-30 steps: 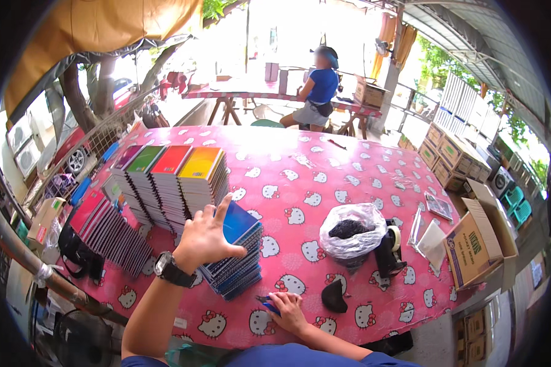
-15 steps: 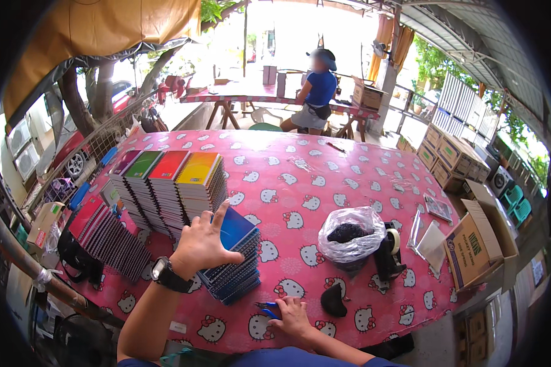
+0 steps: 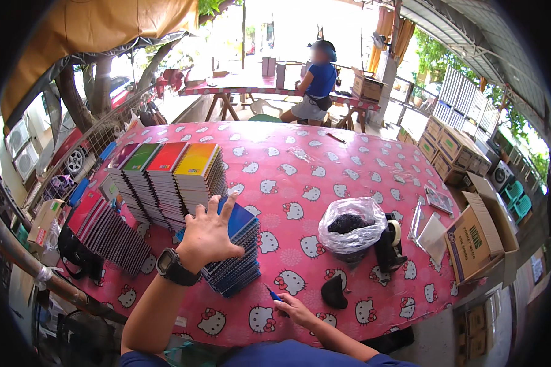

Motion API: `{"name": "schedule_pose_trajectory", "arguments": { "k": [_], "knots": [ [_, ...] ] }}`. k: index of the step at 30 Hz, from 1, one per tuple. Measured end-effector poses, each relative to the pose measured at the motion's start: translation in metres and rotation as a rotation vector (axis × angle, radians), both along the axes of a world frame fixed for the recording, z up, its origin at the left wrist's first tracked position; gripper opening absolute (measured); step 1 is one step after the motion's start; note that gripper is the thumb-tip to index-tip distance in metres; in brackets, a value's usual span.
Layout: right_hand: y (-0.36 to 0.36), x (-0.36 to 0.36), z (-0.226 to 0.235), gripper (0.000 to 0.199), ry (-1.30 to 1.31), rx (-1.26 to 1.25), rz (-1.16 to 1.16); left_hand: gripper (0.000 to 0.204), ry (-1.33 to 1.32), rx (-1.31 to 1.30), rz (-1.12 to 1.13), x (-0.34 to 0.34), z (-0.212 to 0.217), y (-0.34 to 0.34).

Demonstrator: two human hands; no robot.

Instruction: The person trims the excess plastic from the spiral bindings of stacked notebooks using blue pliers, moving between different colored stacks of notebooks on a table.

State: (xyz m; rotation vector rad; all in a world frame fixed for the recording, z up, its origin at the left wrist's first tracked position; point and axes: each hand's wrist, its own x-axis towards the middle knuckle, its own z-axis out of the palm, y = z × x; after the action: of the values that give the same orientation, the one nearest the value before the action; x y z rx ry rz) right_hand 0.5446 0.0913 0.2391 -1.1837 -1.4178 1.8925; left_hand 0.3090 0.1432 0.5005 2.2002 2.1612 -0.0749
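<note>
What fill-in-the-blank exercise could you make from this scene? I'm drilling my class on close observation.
1. The left hand rests, fingers spread, on a stack of notebooks with ____ covers.
2. The right hand holds a blue ____ near the table's front edge.
3. The wristwatch sits on the ____ wrist.
4. The clear plastic bag holds something ____ in colour.

Missing words: blue; pen; left; black

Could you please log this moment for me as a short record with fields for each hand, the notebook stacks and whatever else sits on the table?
left hand: left hand, fingers spread, over the blue-covered notebook stack
right hand: right hand on the pink tablecloth, holding a small blue pen-like object
other stacks: row of spiral notebooks, covers purple, green, red, yellow
nearby: clear bag of dark items; black tape dispenser; open cardboard box
background: seated person at another table
</note>
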Motion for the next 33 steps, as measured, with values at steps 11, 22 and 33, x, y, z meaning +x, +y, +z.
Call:
{"name": "schedule_pose_trajectory", "arguments": {
  "k": [11, 22, 33],
  "knots": [
    [0.056, 0.148, 0.205, 0.051, 1.061, 1.006, -1.309, 0.122, -0.185, 0.176, -0.056, -0.016, -0.008, 0.0],
    [0.008, -0.006, 0.041, 0.031, 0.207, 0.305, -0.318, 0.102, -0.192, 0.144, -0.005, -0.02, -0.018, 0.01],
    [-0.01, -0.068, 0.024, 0.054, -0.213, 0.957, 0.188, 0.103, -0.212, 0.13, 0.028, -0.018, -0.017, 0.004]
  ]
}}
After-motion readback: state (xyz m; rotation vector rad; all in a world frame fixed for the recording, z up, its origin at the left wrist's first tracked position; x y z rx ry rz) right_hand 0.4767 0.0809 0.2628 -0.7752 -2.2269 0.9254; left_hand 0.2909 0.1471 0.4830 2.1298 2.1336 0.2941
